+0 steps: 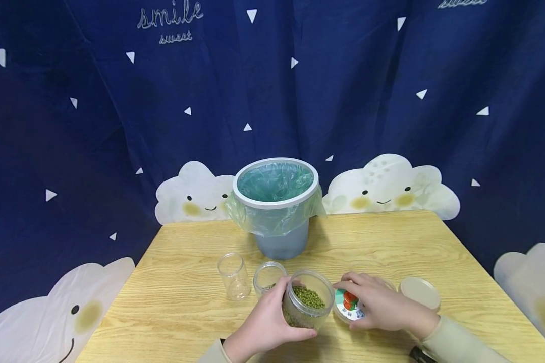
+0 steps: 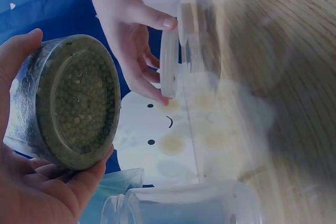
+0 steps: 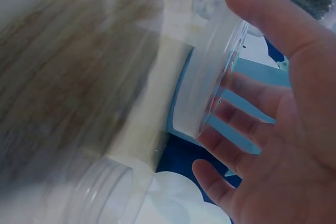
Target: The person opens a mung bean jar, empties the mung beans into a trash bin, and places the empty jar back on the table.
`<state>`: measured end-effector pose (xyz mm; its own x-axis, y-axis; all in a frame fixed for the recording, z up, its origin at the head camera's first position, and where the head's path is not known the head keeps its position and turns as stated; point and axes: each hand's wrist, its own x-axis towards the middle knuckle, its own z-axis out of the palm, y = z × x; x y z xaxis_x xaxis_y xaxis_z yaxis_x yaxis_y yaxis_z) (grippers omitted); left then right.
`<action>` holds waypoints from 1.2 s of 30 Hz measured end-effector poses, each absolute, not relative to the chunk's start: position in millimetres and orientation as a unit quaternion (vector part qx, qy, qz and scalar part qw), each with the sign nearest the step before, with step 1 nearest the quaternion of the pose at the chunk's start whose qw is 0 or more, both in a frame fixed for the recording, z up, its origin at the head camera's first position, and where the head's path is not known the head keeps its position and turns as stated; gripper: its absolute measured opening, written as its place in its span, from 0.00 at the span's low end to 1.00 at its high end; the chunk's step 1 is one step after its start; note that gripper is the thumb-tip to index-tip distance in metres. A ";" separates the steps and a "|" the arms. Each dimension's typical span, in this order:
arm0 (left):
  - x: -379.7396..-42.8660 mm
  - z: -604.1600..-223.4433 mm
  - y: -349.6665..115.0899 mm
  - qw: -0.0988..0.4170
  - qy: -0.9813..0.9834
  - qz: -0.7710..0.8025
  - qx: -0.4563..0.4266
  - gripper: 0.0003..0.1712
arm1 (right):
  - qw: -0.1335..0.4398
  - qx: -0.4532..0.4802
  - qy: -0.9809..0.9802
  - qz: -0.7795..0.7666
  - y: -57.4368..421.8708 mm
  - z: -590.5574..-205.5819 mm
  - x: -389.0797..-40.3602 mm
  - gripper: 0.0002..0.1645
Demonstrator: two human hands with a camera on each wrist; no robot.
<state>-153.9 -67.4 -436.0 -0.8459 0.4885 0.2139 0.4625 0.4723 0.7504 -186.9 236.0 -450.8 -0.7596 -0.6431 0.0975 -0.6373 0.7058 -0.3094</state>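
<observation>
A clear round jar (image 1: pixel 308 300) partly filled with small green beans (image 1: pixel 310 297) is in my left hand (image 1: pixel 265 320). Fingers and thumb curve around its side, and the left wrist view shows its underside, lifted off the table. To its right, my right hand (image 1: pixel 381 305) grips a round lid (image 1: pixel 350 306) by its edge, between thumb and fingers. Red fruit is printed on the lid's top. From the left wrist view the lid (image 2: pixel 169 64) looks pale and translucent, apart from the jar of beans. My right hand hides part of it in the head view.
Behind my left hand stands another clear jar (image 1: pixel 270 276), beside an upright clear cup (image 1: pixel 234 277). A beige lid (image 1: pixel 420 294) sits at the right, near a clear container (image 3: pixel 102 195) partly hidden by my right hand. A lined bin (image 1: pixel 283 244) stands farther back on the wooden table (image 1: pixel 172 292).
</observation>
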 end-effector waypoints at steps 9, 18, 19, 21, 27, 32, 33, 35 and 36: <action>-152.7 -437.4 -66.5 0.010 0.857 0.433 0.279 0.54 | 0.015 -0.358 0.917 -0.174 233.8 -459.4 -188.4 0.47; -152.9 -438.0 -65.8 0.030 0.854 0.441 0.273 0.54 | 0.026 -0.355 0.920 -0.163 231.0 -463.2 -188.1 0.48; -153.0 -438.0 -65.5 0.029 0.853 0.442 0.275 0.54 | 0.026 -0.355 0.920 -0.161 230.9 -463.1 -187.6 0.48; -153.1 -438.1 -64.6 0.027 0.852 0.443 0.277 0.53 | 0.024 -0.357 0.920 -0.159 230.3 -463.1 -186.5 0.48; -152.9 -437.2 -61.5 0.010 0.856 0.434 0.280 0.53 | 0.018 -0.356 0.923 -0.145 229.7 -469.8 -187.5 0.46; -152.4 -435.8 -60.9 0.005 0.856 0.434 0.280 0.52 | 0.020 -0.354 0.923 -0.148 230.7 -474.3 -188.5 0.47; -152.5 -435.8 -60.8 0.004 0.855 0.435 0.281 0.52 | 0.021 -0.353 0.924 -0.149 230.8 -474.7 -188.5 0.47; -152.8 -436.3 -60.9 0.001 0.854 0.436 0.284 0.52 | 0.024 -0.351 0.924 -0.152 230.8 -475.2 -188.7 0.47; -153.0 -436.6 -61.0 0.000 0.853 0.436 0.286 0.52 | 0.025 -0.351 0.924 -0.152 230.8 -475.2 -188.7 0.47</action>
